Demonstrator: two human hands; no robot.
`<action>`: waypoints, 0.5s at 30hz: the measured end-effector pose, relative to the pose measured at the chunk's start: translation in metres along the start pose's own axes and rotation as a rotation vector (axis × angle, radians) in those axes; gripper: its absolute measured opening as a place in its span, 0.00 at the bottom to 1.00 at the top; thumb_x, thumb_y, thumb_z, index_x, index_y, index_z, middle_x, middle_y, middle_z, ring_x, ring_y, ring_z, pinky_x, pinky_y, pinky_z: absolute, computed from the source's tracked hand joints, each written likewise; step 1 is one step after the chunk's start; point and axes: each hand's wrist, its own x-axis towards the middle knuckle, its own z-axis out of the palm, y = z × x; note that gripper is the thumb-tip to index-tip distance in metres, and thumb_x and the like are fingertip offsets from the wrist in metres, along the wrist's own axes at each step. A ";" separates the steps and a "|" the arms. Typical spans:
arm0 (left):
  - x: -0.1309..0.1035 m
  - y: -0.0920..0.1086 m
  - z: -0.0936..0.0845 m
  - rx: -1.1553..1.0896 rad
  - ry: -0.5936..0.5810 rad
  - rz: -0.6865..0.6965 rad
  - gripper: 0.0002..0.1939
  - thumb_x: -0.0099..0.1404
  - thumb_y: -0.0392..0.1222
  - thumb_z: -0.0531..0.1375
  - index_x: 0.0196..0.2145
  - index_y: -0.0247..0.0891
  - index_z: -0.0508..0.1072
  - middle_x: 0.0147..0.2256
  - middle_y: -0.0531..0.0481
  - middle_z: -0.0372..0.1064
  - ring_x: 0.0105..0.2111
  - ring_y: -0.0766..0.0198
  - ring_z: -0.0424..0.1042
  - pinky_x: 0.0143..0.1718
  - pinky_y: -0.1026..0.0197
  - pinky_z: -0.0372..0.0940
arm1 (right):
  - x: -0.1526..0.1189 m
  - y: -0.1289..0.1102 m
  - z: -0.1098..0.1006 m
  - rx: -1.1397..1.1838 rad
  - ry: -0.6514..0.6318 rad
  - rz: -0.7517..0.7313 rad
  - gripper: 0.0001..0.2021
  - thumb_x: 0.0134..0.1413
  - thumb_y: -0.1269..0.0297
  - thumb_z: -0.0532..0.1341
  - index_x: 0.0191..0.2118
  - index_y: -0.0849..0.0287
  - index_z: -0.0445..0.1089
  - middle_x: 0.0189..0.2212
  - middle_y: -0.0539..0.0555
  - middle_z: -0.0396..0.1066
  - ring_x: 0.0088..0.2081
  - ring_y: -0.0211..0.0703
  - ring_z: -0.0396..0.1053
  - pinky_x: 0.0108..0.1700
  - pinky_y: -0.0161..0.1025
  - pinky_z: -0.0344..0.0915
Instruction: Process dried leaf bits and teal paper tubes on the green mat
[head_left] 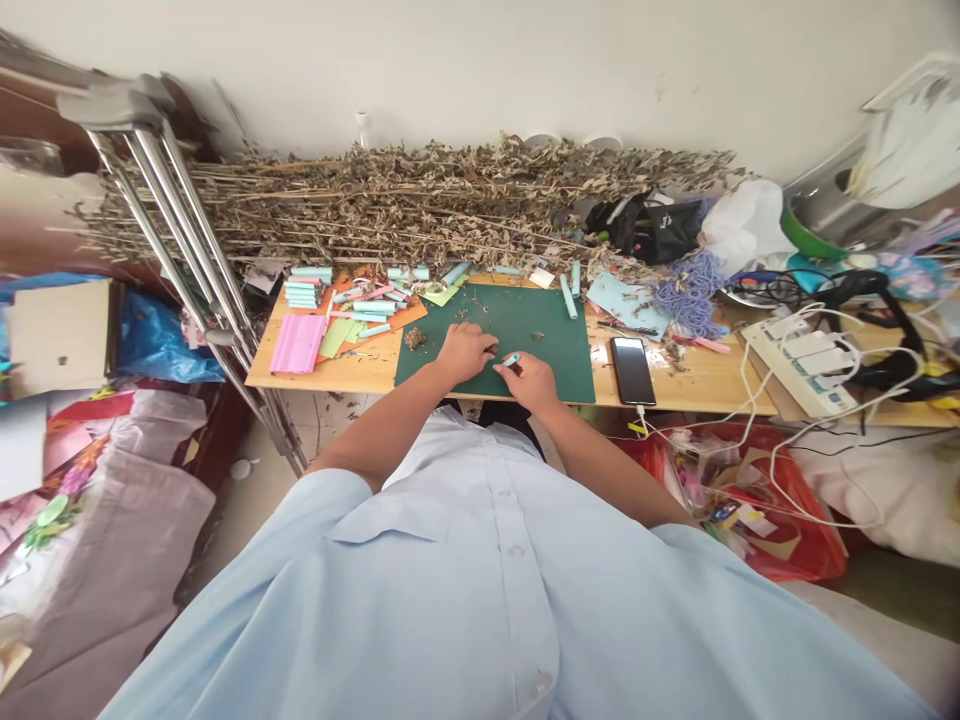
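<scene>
My right hand is closed round a small light-blue paper roll, whose end pokes out past the thumb and forefinger. Just left of it, my left hand has its fingers curled together low over the green cutting mat; what they hold, if anything, is too small to make out. A clump of dried, crumbled leaves lies at the mat's left side. Smaller leaf crumbs are scattered on the mat beyond my hands.
Several blue paper rolls and a pink paper stack lie left of the mat. A phone and a power strip with cables lie right. Dried stalks line the wall. Crutches stand at the left.
</scene>
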 end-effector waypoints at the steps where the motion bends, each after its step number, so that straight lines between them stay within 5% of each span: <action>1: -0.005 -0.002 0.000 -0.016 0.032 -0.014 0.18 0.68 0.43 0.65 0.55 0.44 0.80 0.49 0.39 0.75 0.53 0.44 0.70 0.56 0.44 0.59 | 0.001 0.002 -0.002 0.008 0.015 0.012 0.11 0.59 0.53 0.67 0.40 0.54 0.79 0.36 0.54 0.81 0.37 0.49 0.76 0.45 0.43 0.69; 6: -0.040 -0.008 0.001 -0.173 0.237 -0.151 0.15 0.72 0.40 0.60 0.53 0.40 0.81 0.47 0.40 0.78 0.51 0.48 0.73 0.54 0.46 0.63 | 0.004 -0.002 -0.005 -0.014 -0.022 0.005 0.10 0.61 0.54 0.66 0.41 0.54 0.78 0.35 0.54 0.80 0.38 0.48 0.76 0.44 0.41 0.68; 15: -0.087 -0.015 0.024 -0.364 0.490 -0.248 0.12 0.74 0.41 0.59 0.47 0.38 0.82 0.43 0.42 0.81 0.46 0.53 0.77 0.53 0.50 0.68 | 0.015 -0.048 0.008 -0.373 -0.337 -0.090 0.18 0.65 0.43 0.63 0.35 0.54 0.77 0.35 0.57 0.80 0.38 0.51 0.77 0.39 0.41 0.65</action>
